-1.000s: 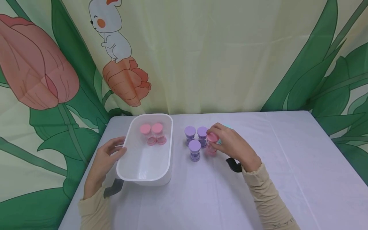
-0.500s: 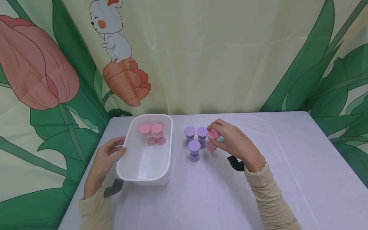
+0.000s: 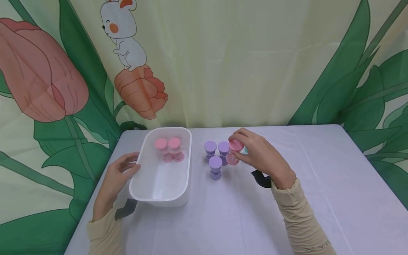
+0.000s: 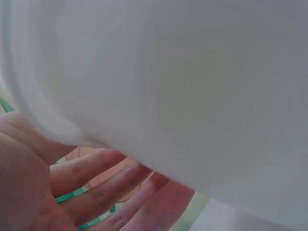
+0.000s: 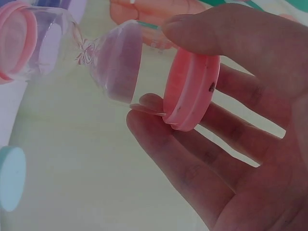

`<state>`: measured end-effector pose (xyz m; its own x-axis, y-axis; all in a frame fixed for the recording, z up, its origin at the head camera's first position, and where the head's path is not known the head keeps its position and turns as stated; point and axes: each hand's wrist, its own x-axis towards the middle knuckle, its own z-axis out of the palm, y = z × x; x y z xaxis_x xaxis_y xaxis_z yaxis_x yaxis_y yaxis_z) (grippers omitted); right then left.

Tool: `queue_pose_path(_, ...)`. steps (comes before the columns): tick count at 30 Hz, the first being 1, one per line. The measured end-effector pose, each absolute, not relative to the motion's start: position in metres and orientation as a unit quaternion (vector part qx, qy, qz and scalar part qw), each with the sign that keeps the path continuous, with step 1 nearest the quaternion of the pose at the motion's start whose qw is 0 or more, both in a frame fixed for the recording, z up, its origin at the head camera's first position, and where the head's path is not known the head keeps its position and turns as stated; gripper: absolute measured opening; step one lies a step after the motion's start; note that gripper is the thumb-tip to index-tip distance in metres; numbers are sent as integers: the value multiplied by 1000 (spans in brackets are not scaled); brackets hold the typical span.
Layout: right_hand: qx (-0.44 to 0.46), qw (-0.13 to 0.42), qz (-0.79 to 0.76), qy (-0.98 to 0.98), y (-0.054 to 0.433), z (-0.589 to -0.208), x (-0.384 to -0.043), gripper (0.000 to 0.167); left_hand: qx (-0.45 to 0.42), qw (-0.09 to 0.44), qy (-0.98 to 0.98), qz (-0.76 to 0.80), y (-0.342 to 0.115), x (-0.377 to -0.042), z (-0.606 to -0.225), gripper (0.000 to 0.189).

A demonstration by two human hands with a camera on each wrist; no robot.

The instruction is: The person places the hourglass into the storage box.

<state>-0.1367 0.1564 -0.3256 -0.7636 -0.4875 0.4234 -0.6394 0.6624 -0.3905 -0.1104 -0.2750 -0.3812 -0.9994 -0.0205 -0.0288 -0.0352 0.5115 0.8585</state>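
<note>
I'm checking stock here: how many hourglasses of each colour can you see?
Pink hourglasses: 3 (2 in the white bin, 1 in the right hand's grip)
Purple hourglasses: 3
Teal hourglass: 1, mostly hidden behind that hand in the head view
Total: 7 visible

Head: looks forward and down from above the tablecloth (image 3: 318,191), toward the printed curtain (image 3: 229,63).
Left wrist: looks from very near, probably at the outer wall of the white tub (image 4: 202,106).
Right wrist: looks from close by, turned sideways, at the pink-capped hourglass (image 5: 118,62), printed curtain behind.
Head, left wrist: share white tub and left hand (image 3: 117,173).
Head, right wrist: share pink-capped hourglass and right hand (image 3: 262,156).
</note>
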Motion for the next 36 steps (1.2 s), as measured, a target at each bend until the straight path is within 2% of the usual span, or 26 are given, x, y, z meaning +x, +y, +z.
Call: queue_pose_path(36,349,169,274,-880,127,-306,-145,31,-20,8,866,499,-275,-111,-382,57)
